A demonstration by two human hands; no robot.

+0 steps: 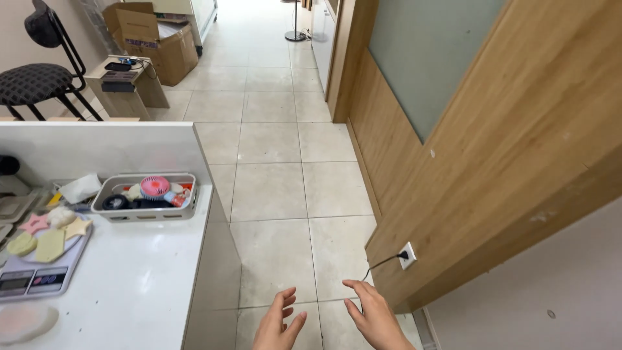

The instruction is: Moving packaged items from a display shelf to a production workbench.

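My left hand (278,322) and my right hand (374,316) reach out low at the bottom of the view, over the tiled floor (278,168). Both have fingers spread and hold nothing. They hang in the air beside the end of a white desk (149,279), touching nothing. The right hand is nearest a wall socket (407,254) with a black cable plugged in.
On the desk stand a grey tray (144,210) with a small pink fan (155,186) and oddments, and a kitchen scale (40,262) bearing pale shaped pieces. A wooden wall (492,162) runs along the right. Farther off are a black chair (39,78) and cardboard boxes (155,42).
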